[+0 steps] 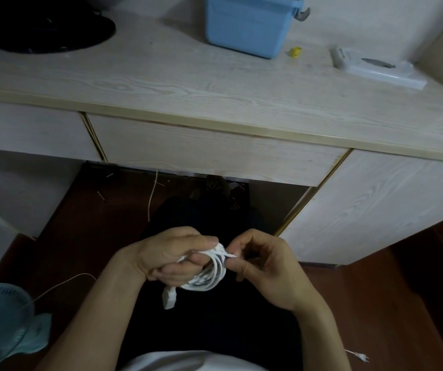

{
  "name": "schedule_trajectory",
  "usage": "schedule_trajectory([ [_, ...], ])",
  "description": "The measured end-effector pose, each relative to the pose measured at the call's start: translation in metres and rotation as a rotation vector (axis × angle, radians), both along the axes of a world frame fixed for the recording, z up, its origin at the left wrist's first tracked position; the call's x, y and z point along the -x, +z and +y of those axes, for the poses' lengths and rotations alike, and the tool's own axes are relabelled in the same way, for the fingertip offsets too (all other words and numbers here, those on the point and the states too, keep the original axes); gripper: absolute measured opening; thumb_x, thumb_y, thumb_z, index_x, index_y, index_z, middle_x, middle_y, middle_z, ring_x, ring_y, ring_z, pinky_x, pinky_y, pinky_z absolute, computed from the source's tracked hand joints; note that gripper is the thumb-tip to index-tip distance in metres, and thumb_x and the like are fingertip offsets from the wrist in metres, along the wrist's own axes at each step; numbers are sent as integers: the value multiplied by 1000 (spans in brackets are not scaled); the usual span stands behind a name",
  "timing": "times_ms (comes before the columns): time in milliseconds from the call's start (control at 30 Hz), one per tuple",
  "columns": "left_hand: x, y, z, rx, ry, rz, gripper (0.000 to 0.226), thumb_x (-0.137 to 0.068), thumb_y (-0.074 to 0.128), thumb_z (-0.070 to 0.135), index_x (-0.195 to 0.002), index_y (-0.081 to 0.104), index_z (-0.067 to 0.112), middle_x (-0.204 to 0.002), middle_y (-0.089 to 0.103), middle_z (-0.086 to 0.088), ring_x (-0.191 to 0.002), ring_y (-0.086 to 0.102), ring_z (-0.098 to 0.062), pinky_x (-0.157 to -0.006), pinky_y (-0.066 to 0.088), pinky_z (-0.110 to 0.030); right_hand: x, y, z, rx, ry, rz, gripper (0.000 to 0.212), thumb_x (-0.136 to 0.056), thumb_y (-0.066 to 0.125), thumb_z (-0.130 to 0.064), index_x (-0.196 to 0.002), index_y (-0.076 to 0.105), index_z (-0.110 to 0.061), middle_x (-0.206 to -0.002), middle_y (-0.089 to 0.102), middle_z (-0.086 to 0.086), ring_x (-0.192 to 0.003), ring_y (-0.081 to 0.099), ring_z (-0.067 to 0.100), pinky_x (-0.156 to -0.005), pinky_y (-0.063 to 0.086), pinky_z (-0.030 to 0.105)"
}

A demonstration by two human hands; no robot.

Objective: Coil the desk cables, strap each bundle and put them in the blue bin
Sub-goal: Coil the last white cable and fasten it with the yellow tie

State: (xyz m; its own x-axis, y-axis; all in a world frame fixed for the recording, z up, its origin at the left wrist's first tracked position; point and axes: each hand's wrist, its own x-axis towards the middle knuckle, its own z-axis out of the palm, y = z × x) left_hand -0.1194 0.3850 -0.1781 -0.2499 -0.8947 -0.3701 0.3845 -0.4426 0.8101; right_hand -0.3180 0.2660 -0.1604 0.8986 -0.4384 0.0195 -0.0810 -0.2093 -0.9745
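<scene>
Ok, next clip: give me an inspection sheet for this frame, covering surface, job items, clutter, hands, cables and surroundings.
Surface: pale wood-grain desk, drawer front below its edge.
Job items: blue bin at the desk's far edge; white cable coil held over the lap, a plug end hanging below it.
Clutter: small yellow object, white device, dark heap.
Hands: left hand grips the coil; right hand pinches a white strap end at the coil's top.
Cables: loose white cord under the desk; white plug on the floor.
Surroundings: teal fan, dark wood floor.
</scene>
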Motion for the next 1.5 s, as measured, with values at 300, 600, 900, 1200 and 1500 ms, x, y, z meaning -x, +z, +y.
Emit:
schedule_trajectory([
  [300,4,4,-5,171,167,49,44,-84,70,48,-64,46,16,-39,33,5,-30,23,-6,-36,17,-22,4,4,-6,-23,-98,50,10,-96,61,-24,-93,64,-15,-57,60,3,-46,51,11,-49,43,23],
  [600,3,6,3,88,-131,-91,51,-90,56,58,-55,41,24,-38,30,8,-30,18,-7,-35,19,-17,3,10,-5,-64,-169,46,22,-95,53,-36,-97,60,-15,-58,65,9,-36,43,13,-39,35,22],
  [900,-3,-19,-13,339,153,833,47,-105,32,37,-78,59,9,-47,38,0,-37,31,-16,-43,28,-29,18,12,-20,-9,-225,31,13,-91,63,-19,-90,69,-8,-60,64,-8,-49,54,1,-49,40,12],
  [1200,1,-16,-14,403,435,893,43,-101,36,35,-66,52,15,-40,31,3,-35,27,-15,-40,25,-28,33,-18,-46,227,-313,331,29,-86,62,-47,-81,71,-20,-67,68,-7,-66,66,7,-55,50,18],
  [1500,2,7,-11,-23,421,175,43,-92,43,41,-55,40,21,-34,23,6,-28,19,-8,-33,17,-22,69,-61,-91,300,-521,635,24,-100,55,-31,-87,64,-14,-86,64,3,-71,61,14,-57,41,21],
])
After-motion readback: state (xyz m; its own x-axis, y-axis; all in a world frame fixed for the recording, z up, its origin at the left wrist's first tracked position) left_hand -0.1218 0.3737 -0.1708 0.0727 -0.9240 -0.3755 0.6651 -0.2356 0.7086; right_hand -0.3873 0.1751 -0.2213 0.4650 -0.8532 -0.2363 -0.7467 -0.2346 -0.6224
